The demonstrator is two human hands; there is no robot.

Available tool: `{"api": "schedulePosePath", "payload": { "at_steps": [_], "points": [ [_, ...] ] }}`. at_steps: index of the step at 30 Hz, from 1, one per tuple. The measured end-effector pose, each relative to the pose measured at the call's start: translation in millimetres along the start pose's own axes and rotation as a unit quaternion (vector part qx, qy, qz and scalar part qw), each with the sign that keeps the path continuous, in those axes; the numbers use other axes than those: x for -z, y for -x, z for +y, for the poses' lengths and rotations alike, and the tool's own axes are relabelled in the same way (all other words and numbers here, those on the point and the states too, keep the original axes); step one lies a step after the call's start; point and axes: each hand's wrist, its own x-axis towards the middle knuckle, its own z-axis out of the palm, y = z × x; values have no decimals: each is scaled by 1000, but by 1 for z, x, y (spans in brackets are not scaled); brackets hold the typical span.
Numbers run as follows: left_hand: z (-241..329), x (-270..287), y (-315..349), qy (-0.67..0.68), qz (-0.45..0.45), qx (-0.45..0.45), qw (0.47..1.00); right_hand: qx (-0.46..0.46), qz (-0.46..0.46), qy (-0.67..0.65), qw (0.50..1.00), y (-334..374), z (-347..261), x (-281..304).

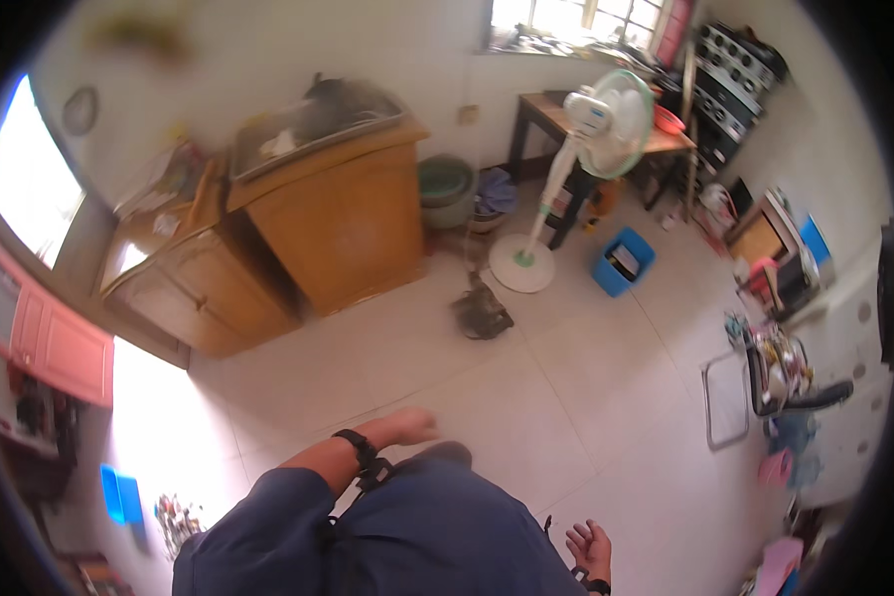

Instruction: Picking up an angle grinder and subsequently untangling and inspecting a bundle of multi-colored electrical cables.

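Observation:
My left hand [407, 425] swings in front of my body over the tiled floor, a dark band round its wrist. Motion smears its fingers, and I see nothing held in it. Low on the right, my right hand [590, 548] hangs beside my body with its fingers loosely apart and nothing in them. Ahead of both hands, a mop [482, 313] rests its dark head on the floor, its thin handle rising toward the wall. Right behind it stands a white and green pedestal fan [611, 124] on a round base [522, 263].
Wooden cabinets [333, 223] line the far left, one topped by a tray of dark items. Beyond the mop are a green bucket [445, 204], a blue bin [624, 262] and a wooden table [546, 107]. A metal-framed chair [727, 402] stands right; a blue container [121, 495] lies left.

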Motion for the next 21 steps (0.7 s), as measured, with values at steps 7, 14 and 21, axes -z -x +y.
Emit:
{"api": "schedulePosePath", "payload": {
  "at_steps": [7,14,21],
  "points": [
    [-44,-73,150,155,193,195,949,24,-180,228,957,-61,-108,-105],
    [-10,-260,320,286,217,412,837,-5,-320,459,829,-43,-79,-232],
    [-7,-357,418,393,398,444,700,-55,-395,621,675,20,56,-374]
  ]
}}
